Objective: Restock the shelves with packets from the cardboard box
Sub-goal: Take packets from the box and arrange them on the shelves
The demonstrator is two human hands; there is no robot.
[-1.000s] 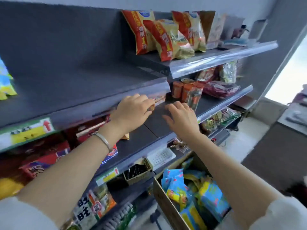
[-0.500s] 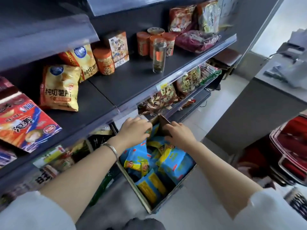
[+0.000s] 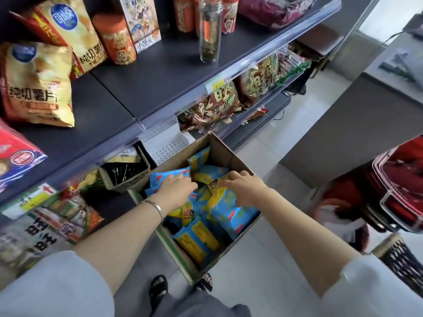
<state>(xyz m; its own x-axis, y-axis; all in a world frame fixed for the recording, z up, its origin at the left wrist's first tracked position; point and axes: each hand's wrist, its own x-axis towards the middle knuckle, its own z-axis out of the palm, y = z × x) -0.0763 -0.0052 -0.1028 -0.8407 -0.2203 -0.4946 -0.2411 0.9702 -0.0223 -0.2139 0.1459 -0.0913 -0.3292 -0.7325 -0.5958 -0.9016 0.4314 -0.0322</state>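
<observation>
— Cardboard box (image 3: 231,154): where?
— Stands open on the floor, just beside the shelves (image 3: 160,72), near a small woven basket (image 3: 128,177). Holds a loose heap of blue-and-yellow packets (image 3: 231,216).
— Left hand (image 3: 176,191)?
— Reaches into the box, bracelet (image 3: 155,205) on the wrist. Lies fingers-down over a blue packet at the back left. Grip or mere touch: cannot tell.
— Right hand (image 3: 242,186)?
— Also inside the box, fingers bent and spread, tips on the packets in the middle. Pinching or only touching: cannot tell.
— Shelf above?
— Carries yellow crisp bags (image 3: 36,83), orange tubs (image 3: 116,42) and a clear jar (image 3: 209,30), upright.
</observation>
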